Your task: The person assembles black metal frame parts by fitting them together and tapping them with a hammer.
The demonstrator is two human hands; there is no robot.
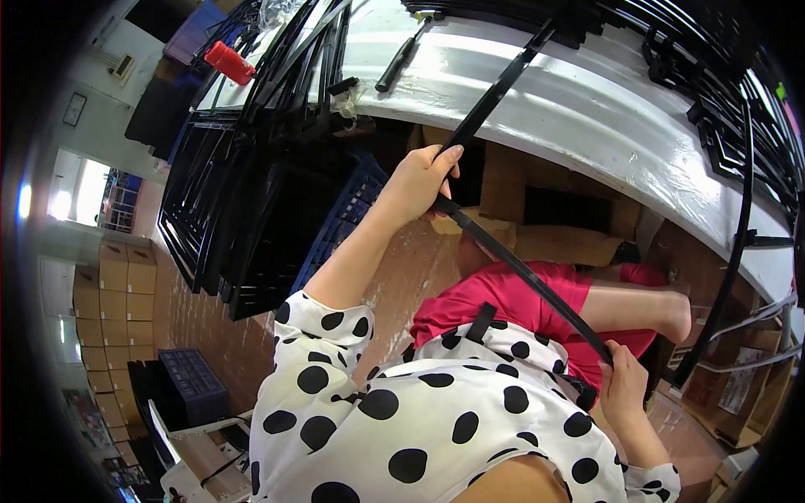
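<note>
Both grips, left hand and right hand, clench a black strip whose twelve o'clock end overlaps the white table edge.

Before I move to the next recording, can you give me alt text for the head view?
Seated at a white workbench, a person in a polka-dot top holds a long black strip in both hands: left hand gripping it higher up, right hand pinching its lower end. Black frames lean stacked at left; a hammer lies on the bench.
</note>
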